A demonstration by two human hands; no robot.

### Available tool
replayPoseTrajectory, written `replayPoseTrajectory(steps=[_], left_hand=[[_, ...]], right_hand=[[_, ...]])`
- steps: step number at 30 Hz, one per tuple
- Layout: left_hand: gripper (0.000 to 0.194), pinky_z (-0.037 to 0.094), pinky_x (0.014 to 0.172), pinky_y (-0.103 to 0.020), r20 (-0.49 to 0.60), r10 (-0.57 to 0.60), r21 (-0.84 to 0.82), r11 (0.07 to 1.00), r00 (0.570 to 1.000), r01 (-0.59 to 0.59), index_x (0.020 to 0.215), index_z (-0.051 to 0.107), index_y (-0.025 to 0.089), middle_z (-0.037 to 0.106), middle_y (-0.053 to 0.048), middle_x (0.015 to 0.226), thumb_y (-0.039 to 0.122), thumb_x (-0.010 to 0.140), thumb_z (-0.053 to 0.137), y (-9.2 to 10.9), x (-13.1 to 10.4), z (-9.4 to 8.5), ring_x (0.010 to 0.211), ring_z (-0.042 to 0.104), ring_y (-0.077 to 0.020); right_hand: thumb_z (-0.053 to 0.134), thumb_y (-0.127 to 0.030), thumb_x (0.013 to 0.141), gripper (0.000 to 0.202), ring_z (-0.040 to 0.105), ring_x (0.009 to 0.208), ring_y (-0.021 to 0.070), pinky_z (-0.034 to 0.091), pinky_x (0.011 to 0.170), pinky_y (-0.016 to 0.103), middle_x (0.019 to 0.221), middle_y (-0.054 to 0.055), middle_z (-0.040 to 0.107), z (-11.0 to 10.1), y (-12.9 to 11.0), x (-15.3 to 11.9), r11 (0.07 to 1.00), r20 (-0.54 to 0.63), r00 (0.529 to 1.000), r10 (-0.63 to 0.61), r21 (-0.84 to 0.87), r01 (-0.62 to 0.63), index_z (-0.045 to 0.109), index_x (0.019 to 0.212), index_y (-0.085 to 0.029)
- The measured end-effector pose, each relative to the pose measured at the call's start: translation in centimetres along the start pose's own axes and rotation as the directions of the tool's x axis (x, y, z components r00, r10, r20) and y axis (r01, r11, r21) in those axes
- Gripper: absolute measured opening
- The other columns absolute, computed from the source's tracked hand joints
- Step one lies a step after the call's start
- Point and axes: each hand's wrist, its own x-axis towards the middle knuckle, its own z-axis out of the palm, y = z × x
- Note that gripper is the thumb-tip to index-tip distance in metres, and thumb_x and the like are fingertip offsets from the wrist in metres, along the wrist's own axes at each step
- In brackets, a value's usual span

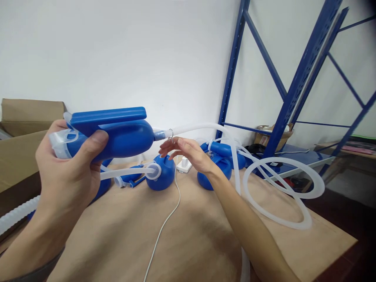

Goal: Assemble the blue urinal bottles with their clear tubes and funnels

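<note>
My left hand [69, 168] grips a blue plastic container [117, 131] with a flat handle on top and a clear cap at its left end, held level above the wooden table [190, 243]. A translucent white tube [205, 127] leaves its right end, where a small metal clip [170, 135] sits on the joint. My right hand [188, 152] hovers just under that joint with fingers spread, fingertips near the clip, holding nothing. The tube runs right and falls into a loose coil [283, 192].
Several more blue containers [160, 174] with tubes lie on the table behind my hands. A white cable [167, 219] runs from a white plug block [184, 163]. Cardboard boxes [20, 129] stand at the left, a blue metal rack [282, 98] at the right.
</note>
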Motion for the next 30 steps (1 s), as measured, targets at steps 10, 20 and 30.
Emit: replayPoseTrajectory(steps=[10, 20, 30], left_hand=[[0.038, 0.053, 0.053, -0.023, 0.005, -0.028, -0.003, 1.0, 1.0, 0.028, 0.076, 0.057, 0.021, 0.055, 0.005, 0.069, 0.015, 0.054, 0.087, 0.22, -0.03, 0.16, 0.063, 0.051, -0.0107], [0.034, 0.052, 0.052, -0.022, 0.003, -0.025, -0.017, 1.0, 1.0, 0.025, 0.075, 0.058, 0.02, 0.056, 0.004, 0.071, 0.013, 0.052, 0.083, 0.62, -0.11, 0.45, 0.064, 0.053, -0.0107], [0.039, 0.051, 0.051, -0.02, 0.012, -0.042, 0.023, 0.999, 0.999, 0.042, 0.078, 0.056, 0.021, 0.055, 0.005, 0.071, 0.016, 0.053, 0.086, 0.48, -0.07, 0.14, 0.061, 0.051, -0.0091]], right_hand=[[0.065, -0.068, 0.095, 0.048, 0.074, 0.082, 0.0172, 0.058, 0.068, 0.028, 0.097, 0.006, 0.077, 0.6, 0.13, 0.33, 0.999, -0.04, 0.999, 0.033, -0.033, -0.034, 0.062, 0.099, -0.02], [0.058, -0.063, 0.101, 0.045, 0.076, 0.091, 0.0191, 0.06, 0.073, 0.03, 0.112, 0.011, 0.077, 0.42, 0.66, 0.23, 0.999, 0.008, 0.999, 0.034, -0.027, -0.033, 0.063, 0.102, -0.019], [0.057, -0.064, 0.102, 0.048, 0.076, 0.09, 0.0183, 0.061, 0.074, 0.03, 0.109, 0.01, 0.077, 0.59, 0.48, 0.23, 0.996, 0.033, 0.999, -0.034, -0.081, 0.036, 0.067, 0.107, -0.018]])
